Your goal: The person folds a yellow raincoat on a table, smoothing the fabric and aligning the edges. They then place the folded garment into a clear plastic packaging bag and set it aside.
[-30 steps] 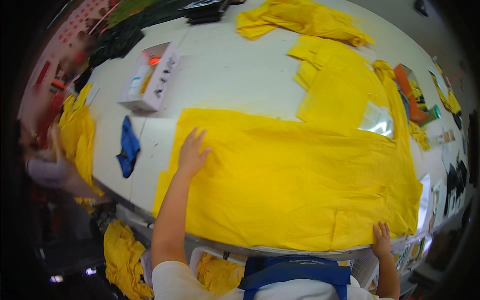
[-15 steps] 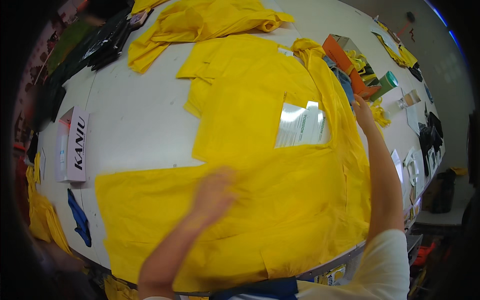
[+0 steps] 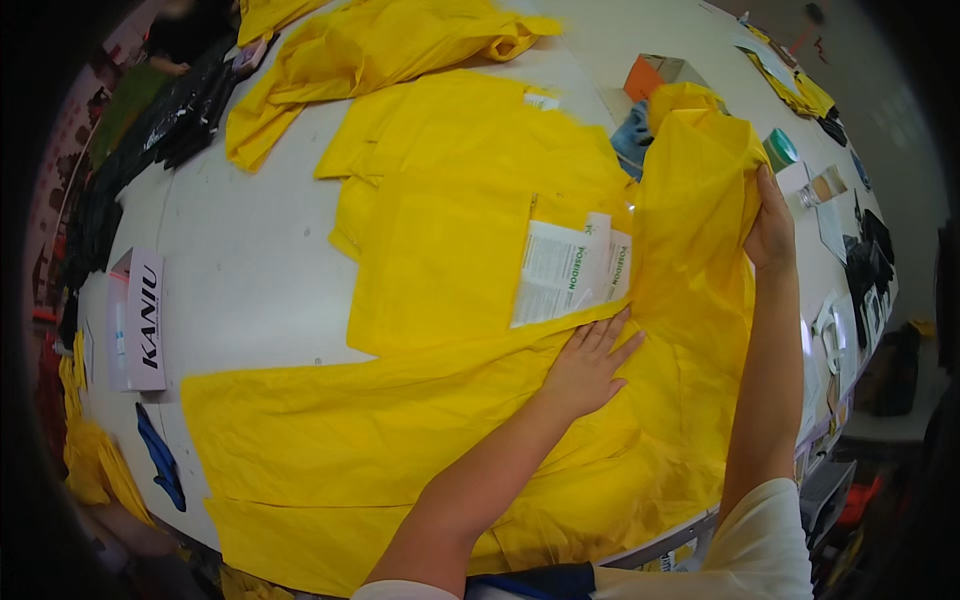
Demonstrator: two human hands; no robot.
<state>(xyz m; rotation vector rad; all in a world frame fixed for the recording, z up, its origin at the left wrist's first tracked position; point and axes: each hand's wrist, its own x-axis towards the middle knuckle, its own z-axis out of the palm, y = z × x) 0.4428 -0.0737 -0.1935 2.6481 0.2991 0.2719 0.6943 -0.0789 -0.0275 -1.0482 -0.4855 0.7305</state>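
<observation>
A large yellow garment (image 3: 400, 430) is spread across the near side of the white table. My left hand (image 3: 592, 368) rests flat on it, fingers apart, just below a white printed sheet in a clear bag (image 3: 572, 268). On the right, my right hand (image 3: 772, 225) pinches the edge of the garment's right-hand part and holds it raised off the table. The raised cloth partly covers the things behind it. Beyond my left hand lies a flat folded yellow piece (image 3: 440, 250), with the bagged sheet on its right side.
More crumpled yellow cloth (image 3: 370, 50) lies at the far side. Left are a white box (image 3: 150, 320), a dark blue cloth strip (image 3: 160, 455) and black plastic bags (image 3: 195, 115). An orange box (image 3: 645, 78), a green-lidded container (image 3: 780, 150) and a jar (image 3: 823, 187) stand right.
My left hand has moved right across the garment and now lies flat. My right hand has lifted the garment's right part, which now hides much of the orange box. The view has shifted slightly.
</observation>
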